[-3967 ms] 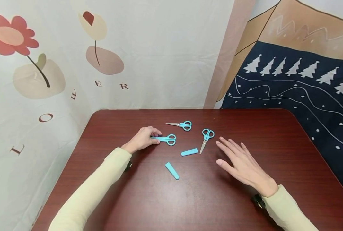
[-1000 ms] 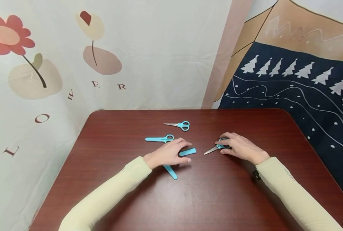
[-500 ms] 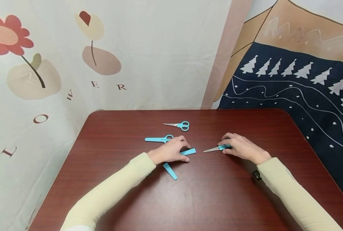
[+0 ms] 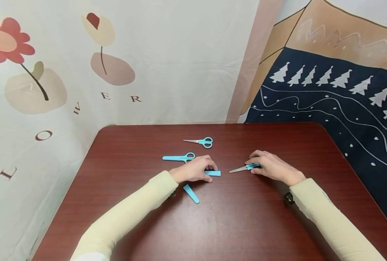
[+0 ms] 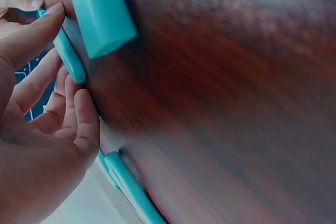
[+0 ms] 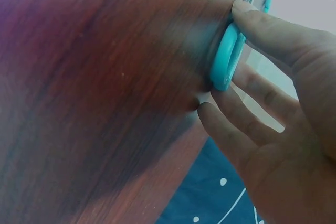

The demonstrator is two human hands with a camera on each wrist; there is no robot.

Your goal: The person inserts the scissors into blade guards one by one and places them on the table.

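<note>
My left hand (image 4: pixel 195 169) pinches a turquoise blade cover (image 4: pixel 214 173) between thumb and fingers, low over the table; its open end points right. Facing it across a small gap is the bare blade of a pair of scissors (image 4: pixel 238 169), pointing left. My right hand (image 4: pixel 273 167) holds these scissors by the turquoise handles (image 6: pixel 227 59), thumb on the near side in the right wrist view. Part of the handles is hidden under that hand. Behind my left hand lies a pair of scissors in its cover (image 4: pixel 175 158), one handle loop partly hidden.
Farther back lies another pair of scissors (image 4: pixel 206 142), blade bare and pointing left. A loose blade cover (image 4: pixel 191 194) rests slantwise in front of my left hand. All lie on a dark red-brown table (image 4: pixel 239 224), with a printed curtain (image 4: pixel 180 72) behind.
My left hand has left the covered scissors, gripped the nearer blade cover and turned it level. My right hand, earlier open, has taken the right-hand scissors and swung their blade to point left.
</note>
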